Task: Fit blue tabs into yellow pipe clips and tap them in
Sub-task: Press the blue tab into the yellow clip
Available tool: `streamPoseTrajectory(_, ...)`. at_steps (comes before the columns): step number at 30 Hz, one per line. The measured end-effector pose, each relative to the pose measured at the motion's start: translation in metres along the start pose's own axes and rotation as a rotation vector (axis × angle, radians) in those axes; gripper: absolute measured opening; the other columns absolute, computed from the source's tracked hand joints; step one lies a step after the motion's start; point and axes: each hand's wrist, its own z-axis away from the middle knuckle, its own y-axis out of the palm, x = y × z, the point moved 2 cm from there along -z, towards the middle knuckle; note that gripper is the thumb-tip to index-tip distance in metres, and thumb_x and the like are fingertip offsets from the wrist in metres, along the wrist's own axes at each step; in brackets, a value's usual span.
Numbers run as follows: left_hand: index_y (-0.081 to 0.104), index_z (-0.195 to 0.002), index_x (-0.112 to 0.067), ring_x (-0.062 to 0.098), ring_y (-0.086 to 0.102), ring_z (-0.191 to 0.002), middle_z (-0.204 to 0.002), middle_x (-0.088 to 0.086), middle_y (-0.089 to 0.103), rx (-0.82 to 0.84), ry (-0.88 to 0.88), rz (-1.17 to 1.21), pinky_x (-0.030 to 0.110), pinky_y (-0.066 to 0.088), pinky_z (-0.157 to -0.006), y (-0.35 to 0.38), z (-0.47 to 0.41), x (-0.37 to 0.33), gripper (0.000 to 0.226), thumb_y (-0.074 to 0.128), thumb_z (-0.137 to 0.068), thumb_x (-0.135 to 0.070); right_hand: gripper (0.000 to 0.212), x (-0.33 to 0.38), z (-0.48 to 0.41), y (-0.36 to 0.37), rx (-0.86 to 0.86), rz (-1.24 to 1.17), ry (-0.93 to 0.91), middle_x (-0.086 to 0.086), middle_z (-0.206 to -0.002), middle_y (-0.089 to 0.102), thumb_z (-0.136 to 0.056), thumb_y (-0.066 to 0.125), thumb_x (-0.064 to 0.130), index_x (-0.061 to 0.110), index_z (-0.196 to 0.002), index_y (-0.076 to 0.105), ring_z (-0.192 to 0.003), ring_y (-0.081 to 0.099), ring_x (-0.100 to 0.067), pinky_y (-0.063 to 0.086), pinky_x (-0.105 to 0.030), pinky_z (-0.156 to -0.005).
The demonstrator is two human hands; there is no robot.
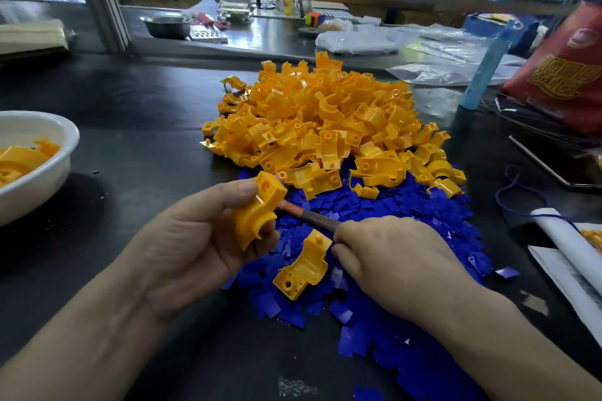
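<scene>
The left hand [195,238] pinches a yellow clip [260,208] between thumb and curled fingers, raised above the near-left edge of the blue tabs [417,205]. The right hand [391,257] is closed around a rod [309,216] (orange and grey along its length), whose far tip meets the held clip. A second clip [304,265] lies on the tabs between the two hands. The heap of yellow clips [325,120] sits just beyond, overlapping the tabs on the dark table [146,91]. A white bowl [70,140] at far left holds more clips.
</scene>
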Motion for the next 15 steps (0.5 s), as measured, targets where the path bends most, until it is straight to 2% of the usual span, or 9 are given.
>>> streamPoseTrajectory(2,0.073,-0.102,-0.002,0.017,0.066,-0.060,-0.077,0.010,0.071,-0.036,0.004,0.005,0.036,0.060,-0.067,0.000,0.001,0.001,0.038,0.070,-0.067,-0.016,0.027,-0.001,-0.001,-0.001,-0.083,-0.027,0.004,0.007,-0.079,0.057,-0.097,0.032,0.048,0.031,-0.100,0.053,-0.067,0.055,-0.015,0.043,-0.031,-0.056)
streamPoseTrajectory(5,0.079,-0.095,-0.008,0.018,0.069,-0.068,-0.077,0.008,0.072,-0.011,0.027,-0.029,0.037,0.058,-0.074,-0.001,0.001,0.000,0.031,0.070,-0.066,-0.014,0.027,-0.004,-0.003,-0.002,-0.135,-0.158,0.030,0.007,-0.073,0.056,-0.098,0.034,0.047,0.029,-0.098,0.055,-0.064,0.053,-0.012,0.046,-0.033,-0.059)
streamPoseTrajectory(9,0.078,-0.102,-0.020,0.016,0.070,-0.076,-0.090,0.004,0.074,0.039,0.051,-0.216,0.033,0.060,-0.068,0.000,-0.002,0.001,0.044,0.075,-0.059,-0.023,0.018,-0.008,-0.003,-0.006,-0.205,-0.425,0.082,0.007,-0.067,0.056,-0.094,0.050,0.041,0.029,-0.098,0.064,-0.057,0.052,-0.008,0.047,-0.028,-0.053)
streamPoseTrajectory(12,0.076,-0.104,-0.020,0.018,0.072,-0.080,-0.101,0.008,0.076,-0.019,0.075,-0.323,0.034,0.059,-0.073,0.004,-0.002,0.007,0.050,0.082,-0.055,-0.016,0.011,-0.010,-0.002,-0.007,-0.240,-0.560,0.107,0.006,-0.065,0.060,-0.090,0.059,0.036,0.029,-0.093,0.067,-0.055,0.057,-0.011,0.051,-0.031,-0.052)
streamPoseTrajectory(15,0.073,-0.105,-0.017,0.014,0.072,-0.070,-0.091,0.007,0.077,-0.159,0.151,-0.387,0.023,0.055,-0.056,0.007,-0.002,0.011,0.047,0.075,-0.059,-0.022,0.012,-0.012,-0.001,-0.007,-0.263,-0.641,0.107,0.008,-0.065,0.059,-0.093,0.056,0.032,0.031,-0.093,0.068,-0.063,0.058,-0.008,0.049,-0.026,-0.058)
